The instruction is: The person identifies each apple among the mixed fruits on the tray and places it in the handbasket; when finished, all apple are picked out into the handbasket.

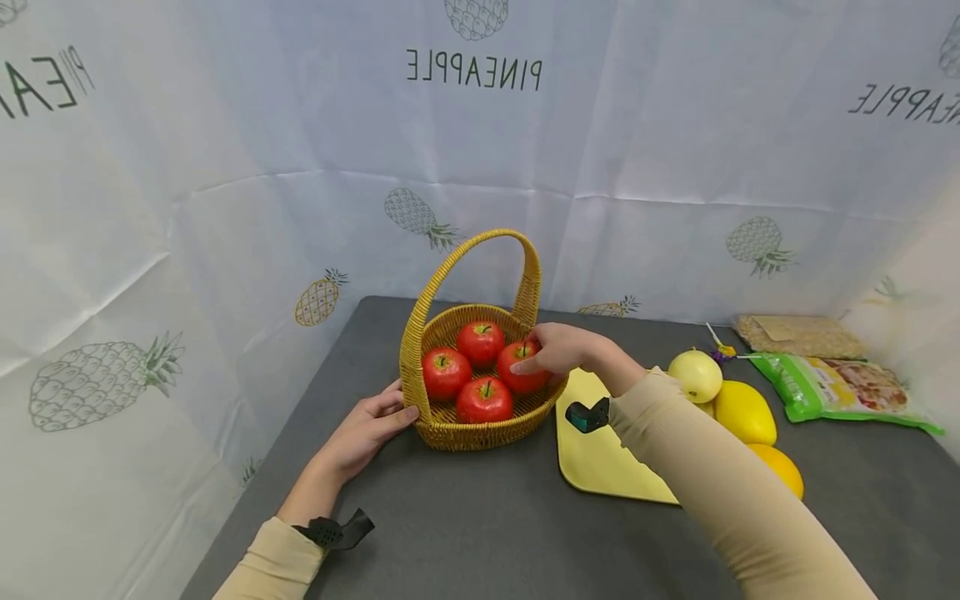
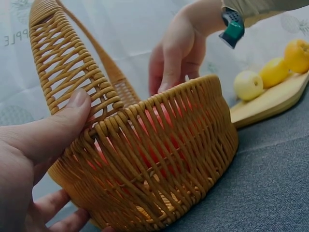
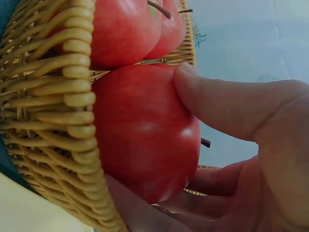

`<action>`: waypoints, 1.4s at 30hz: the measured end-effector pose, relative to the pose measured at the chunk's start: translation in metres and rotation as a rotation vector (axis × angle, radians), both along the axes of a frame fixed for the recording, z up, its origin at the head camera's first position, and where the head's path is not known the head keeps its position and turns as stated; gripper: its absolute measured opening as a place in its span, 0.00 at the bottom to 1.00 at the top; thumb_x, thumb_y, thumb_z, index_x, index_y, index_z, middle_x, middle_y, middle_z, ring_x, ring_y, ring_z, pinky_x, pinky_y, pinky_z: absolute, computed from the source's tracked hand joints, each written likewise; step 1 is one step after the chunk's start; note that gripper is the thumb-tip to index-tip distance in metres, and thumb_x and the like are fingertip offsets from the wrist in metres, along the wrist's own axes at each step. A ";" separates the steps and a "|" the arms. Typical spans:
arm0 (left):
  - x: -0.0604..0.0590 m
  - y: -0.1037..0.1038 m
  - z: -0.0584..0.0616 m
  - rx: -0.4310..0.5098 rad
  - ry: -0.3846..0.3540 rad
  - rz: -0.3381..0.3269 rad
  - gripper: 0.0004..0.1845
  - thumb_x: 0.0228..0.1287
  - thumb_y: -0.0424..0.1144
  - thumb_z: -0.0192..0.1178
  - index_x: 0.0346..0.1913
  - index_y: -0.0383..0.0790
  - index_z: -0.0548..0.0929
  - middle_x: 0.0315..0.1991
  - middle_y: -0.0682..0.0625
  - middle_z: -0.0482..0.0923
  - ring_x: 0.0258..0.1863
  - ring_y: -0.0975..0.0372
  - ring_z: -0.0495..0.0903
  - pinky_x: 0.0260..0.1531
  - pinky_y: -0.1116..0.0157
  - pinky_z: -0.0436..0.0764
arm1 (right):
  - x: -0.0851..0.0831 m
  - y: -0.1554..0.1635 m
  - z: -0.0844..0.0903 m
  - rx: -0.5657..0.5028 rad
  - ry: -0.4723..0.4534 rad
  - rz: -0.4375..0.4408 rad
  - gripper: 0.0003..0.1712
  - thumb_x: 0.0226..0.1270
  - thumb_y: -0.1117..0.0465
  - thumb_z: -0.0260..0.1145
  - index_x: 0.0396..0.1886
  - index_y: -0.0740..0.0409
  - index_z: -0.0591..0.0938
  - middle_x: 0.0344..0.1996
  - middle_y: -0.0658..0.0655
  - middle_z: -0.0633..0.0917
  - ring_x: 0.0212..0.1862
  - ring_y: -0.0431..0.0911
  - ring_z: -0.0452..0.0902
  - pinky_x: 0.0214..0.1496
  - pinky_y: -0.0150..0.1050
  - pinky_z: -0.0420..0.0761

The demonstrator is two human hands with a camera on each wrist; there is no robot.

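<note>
A yellow-brown wicker basket with a tall arched handle stands on the table, holding several red apples. My left hand grips the basket's left side; in the left wrist view its thumb lies at the base of the handle and its fingers are against the outer wall. Inside the basket's right side, my right hand holds the rightmost apple, with the thumb on one side and the fingers around the other. Part of that apple sits below the rim.
Right of the basket lies a yellow board, partly behind my right forearm. On or beside it are a pale green round fruit, a yellow fruit and an orange fruit. Farther right lie a green food packet, a tan packet and lollipops.
</note>
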State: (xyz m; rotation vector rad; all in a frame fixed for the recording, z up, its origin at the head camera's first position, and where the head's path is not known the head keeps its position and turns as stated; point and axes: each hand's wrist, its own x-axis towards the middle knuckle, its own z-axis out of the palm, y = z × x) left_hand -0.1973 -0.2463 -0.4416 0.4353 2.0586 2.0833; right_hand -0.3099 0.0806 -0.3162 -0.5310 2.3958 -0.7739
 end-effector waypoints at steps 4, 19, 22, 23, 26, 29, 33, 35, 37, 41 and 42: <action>-0.004 0.001 0.001 -0.014 0.003 -0.005 0.11 0.74 0.38 0.63 0.53 0.37 0.86 0.81 0.43 0.48 0.81 0.49 0.41 0.61 0.69 0.72 | -0.003 -0.002 -0.004 0.034 0.026 -0.001 0.29 0.71 0.50 0.71 0.57 0.67 0.73 0.47 0.61 0.78 0.43 0.51 0.80 0.43 0.42 0.84; -0.008 0.006 -0.006 0.007 0.007 0.042 0.13 0.75 0.36 0.63 0.54 0.31 0.85 0.81 0.43 0.50 0.81 0.48 0.43 0.60 0.70 0.72 | 0.003 0.001 -0.015 0.101 0.141 0.018 0.28 0.72 0.48 0.68 0.59 0.64 0.75 0.49 0.59 0.80 0.50 0.51 0.75 0.50 0.45 0.78; -0.009 0.005 -0.007 0.034 0.001 0.045 0.15 0.75 0.36 0.62 0.56 0.27 0.83 0.82 0.42 0.48 0.81 0.48 0.43 0.61 0.70 0.73 | 0.006 0.005 -0.013 0.079 0.182 0.029 0.33 0.72 0.46 0.67 0.65 0.65 0.74 0.53 0.60 0.80 0.53 0.53 0.76 0.53 0.49 0.78; -0.009 0.004 -0.007 0.043 0.001 0.044 0.16 0.76 0.36 0.61 0.57 0.26 0.82 0.82 0.42 0.47 0.81 0.48 0.42 0.61 0.70 0.72 | 0.007 0.007 -0.012 0.064 0.192 0.029 0.34 0.72 0.46 0.67 0.66 0.65 0.74 0.54 0.60 0.80 0.54 0.54 0.76 0.53 0.50 0.78; -0.009 0.000 -0.006 0.058 0.004 0.046 0.19 0.76 0.35 0.60 0.59 0.21 0.78 0.82 0.41 0.46 0.81 0.47 0.41 0.61 0.71 0.72 | 0.013 0.014 -0.009 0.019 0.220 0.015 0.40 0.71 0.43 0.68 0.71 0.66 0.71 0.61 0.63 0.79 0.59 0.56 0.75 0.58 0.53 0.77; -0.009 -0.003 -0.006 0.062 0.004 0.041 0.22 0.77 0.35 0.59 0.63 0.18 0.74 0.82 0.41 0.44 0.81 0.48 0.39 0.61 0.72 0.71 | 0.023 0.024 -0.004 -0.032 0.229 -0.018 0.44 0.71 0.42 0.67 0.75 0.66 0.67 0.68 0.65 0.74 0.67 0.60 0.71 0.65 0.56 0.73; -0.011 -0.003 -0.007 0.069 -0.002 0.027 0.27 0.78 0.35 0.58 0.71 0.21 0.68 0.83 0.41 0.41 0.81 0.48 0.39 0.61 0.73 0.70 | 0.036 0.041 -0.003 -0.078 0.269 -0.036 0.41 0.74 0.44 0.65 0.76 0.65 0.67 0.71 0.66 0.71 0.71 0.62 0.68 0.67 0.59 0.71; -0.010 -0.002 -0.007 0.067 -0.007 0.033 0.29 0.78 0.36 0.58 0.74 0.24 0.66 0.82 0.41 0.42 0.80 0.50 0.45 0.61 0.72 0.71 | 0.044 0.051 -0.006 -0.092 0.294 -0.034 0.40 0.75 0.45 0.65 0.75 0.65 0.67 0.71 0.67 0.72 0.71 0.62 0.67 0.67 0.59 0.71; -0.007 -0.002 -0.004 0.026 0.002 0.054 0.30 0.77 0.37 0.59 0.76 0.29 0.66 0.81 0.40 0.49 0.78 0.54 0.56 0.60 0.71 0.72 | 0.053 0.061 -0.011 -0.102 0.318 -0.041 0.39 0.75 0.45 0.65 0.75 0.64 0.68 0.71 0.66 0.72 0.72 0.62 0.66 0.67 0.59 0.72; 0.000 -0.008 0.013 -0.193 0.092 0.123 0.27 0.76 0.42 0.62 0.73 0.36 0.73 0.71 0.40 0.71 0.68 0.54 0.72 0.60 0.64 0.76 | 0.068 0.078 -0.020 -0.103 0.380 -0.063 0.39 0.75 0.45 0.66 0.74 0.64 0.69 0.71 0.66 0.72 0.70 0.66 0.67 0.66 0.60 0.72; 0.003 -0.009 0.018 -0.260 0.123 0.136 0.27 0.76 0.43 0.62 0.72 0.37 0.73 0.69 0.40 0.73 0.67 0.53 0.74 0.61 0.60 0.76 | 0.071 0.082 -0.022 -0.094 0.401 -0.073 0.39 0.74 0.45 0.66 0.74 0.64 0.69 0.71 0.66 0.72 0.69 0.66 0.68 0.66 0.60 0.73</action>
